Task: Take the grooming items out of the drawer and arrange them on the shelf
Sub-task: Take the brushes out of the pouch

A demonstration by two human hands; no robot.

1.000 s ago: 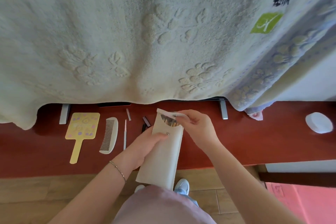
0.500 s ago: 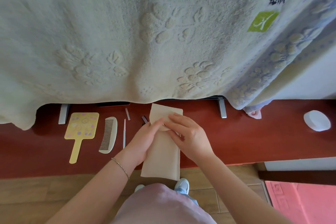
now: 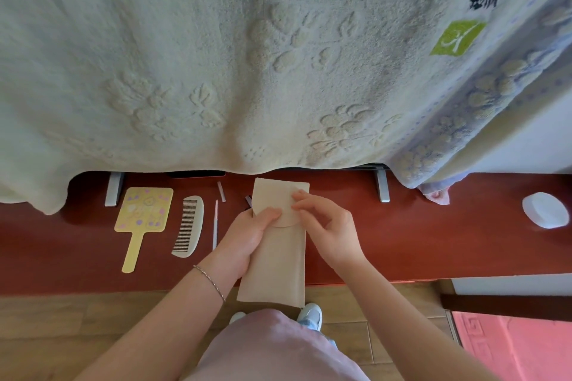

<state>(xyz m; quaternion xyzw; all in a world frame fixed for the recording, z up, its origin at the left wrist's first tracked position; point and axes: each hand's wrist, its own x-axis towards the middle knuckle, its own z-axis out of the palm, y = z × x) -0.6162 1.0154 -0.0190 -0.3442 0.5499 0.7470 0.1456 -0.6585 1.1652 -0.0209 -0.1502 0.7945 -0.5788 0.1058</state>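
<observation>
A long beige pouch [image 3: 275,269] lies on the red-brown shelf [image 3: 433,244], its lower end past the front edge. My left hand [image 3: 247,235] grips its left side with the thumb on the rounded flap. The fingertips of my right hand [image 3: 328,226] press the flap down from the right. To the left lie a yellow hand mirror [image 3: 142,213], a white comb [image 3: 188,226], a thin white stick [image 3: 215,224] and a small pale tube [image 3: 221,191]. A dark item [image 3: 248,200] peeks out beside the pouch.
A large pale towel [image 3: 247,56] hangs over the back of the shelf, hiding what is behind it. Two grey metal brackets [image 3: 114,189] [image 3: 382,187] stand under its hem. A white round lid [image 3: 546,210] sits at the far right. Wooden floor and a pink mat [image 3: 510,346] lie below.
The pouch's flap was open with dark tools showing inside; my right hand folded it down. The pouch has come down flatter onto the shelf, both hands pressing the flap.
</observation>
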